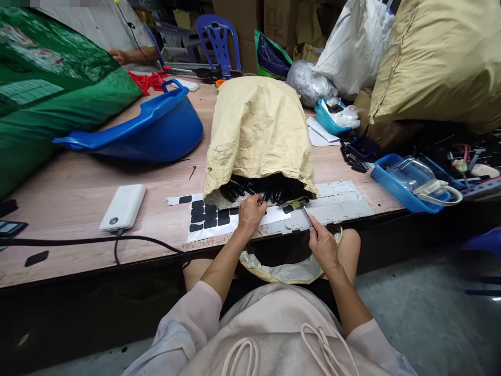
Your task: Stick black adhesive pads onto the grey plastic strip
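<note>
Black slender parts (276, 189) fill the mouth of a tan sack (260, 125) lying on the table. At that mouth, my left hand (251, 213) is closed in a pinch; what it grips is too small to name. My right hand (323, 243) is wrapped round the metal handle of a tool (307, 213), whose yellowish and black head touches the sack's lower right edge. Beside my left hand lies a white sheet with black rounded stickers (210, 215). A grey flat board (340, 201) extends to the right. An open lined bag (282, 271) sits at my lap.
A white power bank (124, 208) with a black cable (148, 239) lies left. Behind it stands a blue basin (156, 128) beside a green sack (50, 78). A blue tray (407, 185) is at right. Another person's hand (119, 56) shows at the back left.
</note>
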A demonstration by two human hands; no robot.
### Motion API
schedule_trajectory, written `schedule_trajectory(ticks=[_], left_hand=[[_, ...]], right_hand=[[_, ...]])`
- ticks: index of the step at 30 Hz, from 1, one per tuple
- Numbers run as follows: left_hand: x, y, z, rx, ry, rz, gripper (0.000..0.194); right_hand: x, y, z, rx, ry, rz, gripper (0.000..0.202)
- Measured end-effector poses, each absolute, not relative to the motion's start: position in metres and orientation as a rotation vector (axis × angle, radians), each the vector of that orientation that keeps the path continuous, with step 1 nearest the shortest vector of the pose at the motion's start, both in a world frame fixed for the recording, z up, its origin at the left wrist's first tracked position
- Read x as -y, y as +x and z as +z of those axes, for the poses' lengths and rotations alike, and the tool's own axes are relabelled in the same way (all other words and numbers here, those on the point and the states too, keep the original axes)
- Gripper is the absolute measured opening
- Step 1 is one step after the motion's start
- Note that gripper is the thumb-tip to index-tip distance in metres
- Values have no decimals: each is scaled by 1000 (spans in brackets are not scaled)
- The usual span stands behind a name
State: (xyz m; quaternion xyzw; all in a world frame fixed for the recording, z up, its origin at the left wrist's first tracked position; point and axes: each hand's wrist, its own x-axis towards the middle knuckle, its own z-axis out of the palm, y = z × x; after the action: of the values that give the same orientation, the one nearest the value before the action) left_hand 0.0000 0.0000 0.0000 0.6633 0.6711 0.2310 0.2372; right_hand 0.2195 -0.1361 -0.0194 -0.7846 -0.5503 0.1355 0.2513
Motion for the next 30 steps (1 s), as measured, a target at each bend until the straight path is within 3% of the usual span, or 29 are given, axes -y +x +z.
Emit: schedule_trajectory(ticks=[17, 22, 30], left_hand=[[46, -31, -9, -1705, 1925, 670, 11], [40, -20, -12, -1737, 2082, 741, 21], [39, -12, -20, -1553, 2143, 675, 11]], right_hand=[[136, 221, -24, 1527, -2080, 292, 50], [136, 220, -22, 1499, -2095, 314, 49], [137, 231, -35, 1527, -1854, 383, 53]])
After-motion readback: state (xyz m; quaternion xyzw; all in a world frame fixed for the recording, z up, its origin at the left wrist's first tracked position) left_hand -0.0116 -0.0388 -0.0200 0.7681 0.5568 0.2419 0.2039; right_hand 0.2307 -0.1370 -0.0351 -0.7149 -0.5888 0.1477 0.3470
